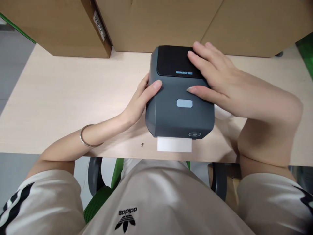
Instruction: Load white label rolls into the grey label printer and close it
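Note:
A dark grey-blue label printer (168, 114) with a black top panel and a light blue button is in front of me, near the table's front edge. A white paper label (174, 144) sticks out of its front slot. Along the printer's left side lies my left hand (144, 94), its thumb on the upper edge and most of its other fingers hidden. My right hand (215, 71) grips the upper right of the printer, fingers spread over the black panel and thumb on the grey casing. Part of a white thing (222, 112) shows beneath my right wrist; its kind is unclear.
Large cardboard boxes (158, 26) stand along the back of the light wooden table (61, 98). Another cardboard box (73, 29) is at the back left. A small dark mark (142, 144) lies near the front edge. Black chair armrests (95, 178) flank my body below the table.

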`<state>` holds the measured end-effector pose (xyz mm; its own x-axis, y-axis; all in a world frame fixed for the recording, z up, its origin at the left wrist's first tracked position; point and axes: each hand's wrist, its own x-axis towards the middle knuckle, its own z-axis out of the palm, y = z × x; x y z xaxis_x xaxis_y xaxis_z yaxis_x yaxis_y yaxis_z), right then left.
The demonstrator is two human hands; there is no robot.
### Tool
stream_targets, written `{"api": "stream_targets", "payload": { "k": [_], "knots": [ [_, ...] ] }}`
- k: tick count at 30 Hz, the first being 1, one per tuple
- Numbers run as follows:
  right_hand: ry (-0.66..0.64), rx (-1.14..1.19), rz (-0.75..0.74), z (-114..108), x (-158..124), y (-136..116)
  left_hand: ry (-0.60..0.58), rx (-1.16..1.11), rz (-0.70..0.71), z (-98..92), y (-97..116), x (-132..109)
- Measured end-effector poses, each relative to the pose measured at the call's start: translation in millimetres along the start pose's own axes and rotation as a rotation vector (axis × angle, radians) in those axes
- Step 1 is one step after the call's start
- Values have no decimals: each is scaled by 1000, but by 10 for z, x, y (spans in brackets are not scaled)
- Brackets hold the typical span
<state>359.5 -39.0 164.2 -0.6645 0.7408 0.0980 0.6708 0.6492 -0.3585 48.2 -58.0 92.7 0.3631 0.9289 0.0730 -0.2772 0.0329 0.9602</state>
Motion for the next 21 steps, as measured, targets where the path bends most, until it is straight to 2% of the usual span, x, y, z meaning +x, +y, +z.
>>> {"api": "stream_targets", "payload": {
  "k": [5,9,13,16,19,21],
  "knots": [
    [42,19,33,48,12,-56,15,72,45,-47,-89,2],
    [10,47,41,15,39,4,20,79,50,-55,-89,14],
    [14,122,80,-86,92,121,28,97,76,-52,-96,38],
    [-70,147,79,-215,93,249,23,88,121,-66,-129,60],
    [-189,99,-49,-312,32,410,22,126,137,-101,-157,73],
    [-207,56,-164,-314,-13,508,26,177,127,-130,-163,78]
  ]
}}
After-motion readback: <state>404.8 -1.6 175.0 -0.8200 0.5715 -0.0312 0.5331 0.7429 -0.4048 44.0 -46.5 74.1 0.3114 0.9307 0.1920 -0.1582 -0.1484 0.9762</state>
